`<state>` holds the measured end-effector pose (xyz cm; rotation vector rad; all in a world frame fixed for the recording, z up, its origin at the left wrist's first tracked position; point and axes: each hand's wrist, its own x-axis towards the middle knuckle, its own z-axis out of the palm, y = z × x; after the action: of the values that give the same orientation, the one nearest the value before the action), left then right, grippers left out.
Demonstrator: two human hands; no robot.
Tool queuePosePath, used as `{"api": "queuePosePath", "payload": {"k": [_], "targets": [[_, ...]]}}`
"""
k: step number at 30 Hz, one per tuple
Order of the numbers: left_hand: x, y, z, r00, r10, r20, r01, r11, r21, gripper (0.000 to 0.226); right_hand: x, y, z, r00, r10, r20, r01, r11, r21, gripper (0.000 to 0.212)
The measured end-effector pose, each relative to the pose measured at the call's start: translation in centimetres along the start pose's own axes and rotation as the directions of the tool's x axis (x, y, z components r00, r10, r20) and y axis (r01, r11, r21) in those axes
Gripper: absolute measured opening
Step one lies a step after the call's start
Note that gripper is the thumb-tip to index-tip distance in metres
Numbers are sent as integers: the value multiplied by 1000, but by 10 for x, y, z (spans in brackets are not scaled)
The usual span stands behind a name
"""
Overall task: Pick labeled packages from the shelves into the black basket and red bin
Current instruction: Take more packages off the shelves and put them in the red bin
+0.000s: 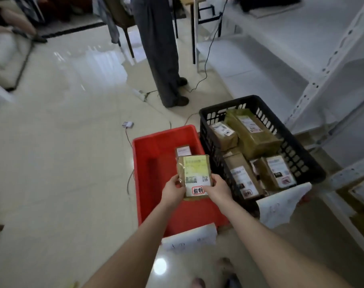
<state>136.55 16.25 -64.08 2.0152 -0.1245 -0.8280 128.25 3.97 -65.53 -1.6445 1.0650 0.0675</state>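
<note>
Brown-wrapped package (pixel 194 175) is hovering above the red bin (pixel 154 154), the left hand (pixel 173 191) gripping its left edge and the right hand (pixel 217 189) gripping its right edge. A smaller package (pixel 183 150) is lying inside the bin, while the black basket (pixel 252 99) just right is holding several more packages (pixel 251 132).

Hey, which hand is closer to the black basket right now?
Right. The right hand grips the package's right edge, just beside the basket's left wall; the left hand holds the opposite edge, over the red bin.
</note>
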Motion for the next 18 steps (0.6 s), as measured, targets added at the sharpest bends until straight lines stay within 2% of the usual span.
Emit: {"api": "queuePosePath", "payload": {"k": [9,11,14,18], "targets": [[133,-62,-39,982,-145,-121,147,989,4,62,125,-12,108,985,-35,170,88,946,-311,49],[165,-81,-40,977,-167,-133,170,985,14,62,152,-7,127,981,-58,186,139,878,-459,51],[213,-108,-37,968,-194,-160,204,978,48,59,195,2,156,971,-117,208,227,714,-662,64],[271,-144,-30,962,-222,-159,238,967,90,61,244,19,189,964,-153,218,267,561,-784,67]]}}
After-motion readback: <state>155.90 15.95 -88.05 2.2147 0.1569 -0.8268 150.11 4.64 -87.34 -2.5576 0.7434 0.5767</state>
